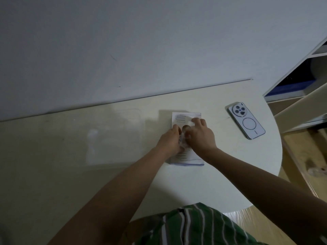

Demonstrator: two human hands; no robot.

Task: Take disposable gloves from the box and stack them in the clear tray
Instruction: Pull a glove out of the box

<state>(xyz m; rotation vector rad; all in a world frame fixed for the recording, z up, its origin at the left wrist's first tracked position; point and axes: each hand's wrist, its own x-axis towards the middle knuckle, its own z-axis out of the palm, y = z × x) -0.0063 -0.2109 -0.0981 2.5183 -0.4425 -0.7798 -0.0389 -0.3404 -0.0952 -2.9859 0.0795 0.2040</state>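
A flat white glove box (182, 116) with a glove outline printed on it lies on the table, its dark round opening between my hands. My left hand (170, 140) rests on the box's left side, fingers curled at its edge. My right hand (200, 134) pinches a thin clear glove (190, 121) at the opening. The clear tray (115, 138) sits to the left of the box, nearly invisible against the table.
A light blue phone (246, 120) lies face down to the right of the box. The cream table (53, 174) has a rounded right edge and meets a white wall behind. White shelving (300, 85) stands at the right.
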